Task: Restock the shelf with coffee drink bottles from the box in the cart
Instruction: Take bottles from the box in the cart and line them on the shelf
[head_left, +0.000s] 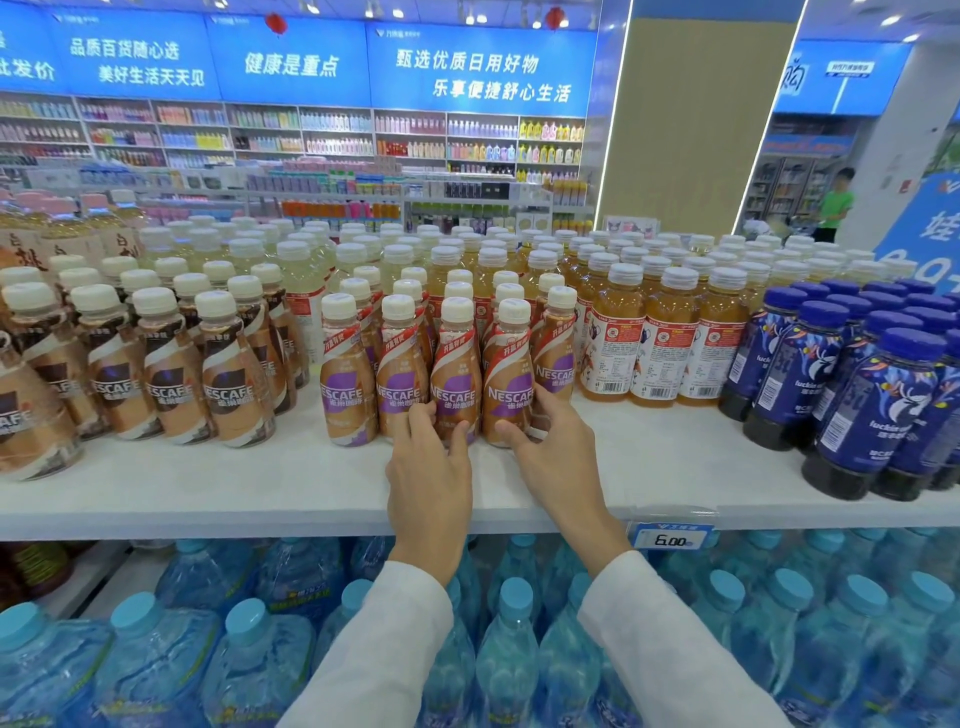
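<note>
Seemingly, bottle (508, 384) within right hand (558, 452)

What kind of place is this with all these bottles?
Probably a supermarket. Rows of coffee drink bottles stand on the white shelf, a price tag reads 6.00, and wall shelves behind hold more goods.

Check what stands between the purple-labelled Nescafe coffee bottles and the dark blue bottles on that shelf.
Rows of amber plastic drink bottles with white caps and red-and-white labels fill that stretch, shown in the head view.
</note>
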